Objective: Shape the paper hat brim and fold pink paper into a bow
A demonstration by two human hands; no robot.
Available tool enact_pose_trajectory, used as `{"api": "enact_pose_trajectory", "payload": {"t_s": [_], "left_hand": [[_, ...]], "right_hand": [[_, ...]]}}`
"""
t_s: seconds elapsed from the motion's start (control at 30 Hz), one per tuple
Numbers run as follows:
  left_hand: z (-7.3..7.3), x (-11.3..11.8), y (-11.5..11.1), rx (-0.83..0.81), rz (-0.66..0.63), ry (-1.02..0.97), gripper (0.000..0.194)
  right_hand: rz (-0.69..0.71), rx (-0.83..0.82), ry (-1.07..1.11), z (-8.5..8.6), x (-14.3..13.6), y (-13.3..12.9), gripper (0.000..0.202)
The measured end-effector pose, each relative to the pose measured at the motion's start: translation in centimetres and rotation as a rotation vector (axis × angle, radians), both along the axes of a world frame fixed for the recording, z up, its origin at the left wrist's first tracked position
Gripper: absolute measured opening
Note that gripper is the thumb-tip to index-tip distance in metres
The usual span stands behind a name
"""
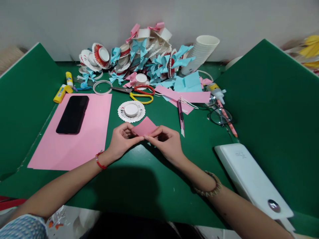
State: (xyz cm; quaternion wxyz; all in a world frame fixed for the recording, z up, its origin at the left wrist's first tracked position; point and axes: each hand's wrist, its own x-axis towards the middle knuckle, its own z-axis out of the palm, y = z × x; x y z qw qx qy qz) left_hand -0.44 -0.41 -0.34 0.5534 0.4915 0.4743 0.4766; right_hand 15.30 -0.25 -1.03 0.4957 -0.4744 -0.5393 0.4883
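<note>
A small piece of pink paper (145,127) is held up over the front middle of the green table. My left hand (121,139) pinches its left side between thumb and fingers. On the right side, my right hand (167,142) grips the same paper, and the two thumb tips nearly meet at its lower edge. Just beyond the paper lies a white frilled paper disc (131,111) with a round raised centre. Scissors (136,93) with one red and one yellow handle rest behind that disc. A craft knife (180,118) lies to the right of my right hand.
Pink sheets (92,142) with a black phone (72,114) lie at left, glue sticks (59,94) behind. Blue and pink paper bows (138,49) pile up at the back beside stacked paper cups (201,53). Glasses (220,116) and a white power bank (251,177) are at right, between green side panels.
</note>
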Motion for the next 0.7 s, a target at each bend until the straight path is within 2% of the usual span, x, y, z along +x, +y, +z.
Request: {"api": "enact_pose_trajectory", "payload": {"t_s": [0.13,0.27,0.47,0.6,0.7], "left_hand": [[-0.1,0.1,0.2,-0.059,-0.033,-0.086,0.039],[-0.2,0.1,0.3,-0.059,-0.065,-0.122,0.042],[-0.6,0.2,0.2,0.034,-0.076,-0.035,0.041],[-1.0,0.3,0.1,0.14,-0.075,0.009,0.038],[-1.2,0.4,0.2,0.137,-0.096,-0.022,0.039]], "right_hand": [[-0.013,-0.069,0.122,-0.2,-0.1,0.1,0.042],[0.068,-0.166,0.234,-0.5,-0.1,0.2,0.052],[0.158,-0.168,0.227,-0.4,-0.2,0.2,0.046],[0.161,-0.142,0.18,-0.4,-0.3,0.2,0.038],[0.148,-0.155,0.164,-0.5,-0.4,0.1,0.036]]}}
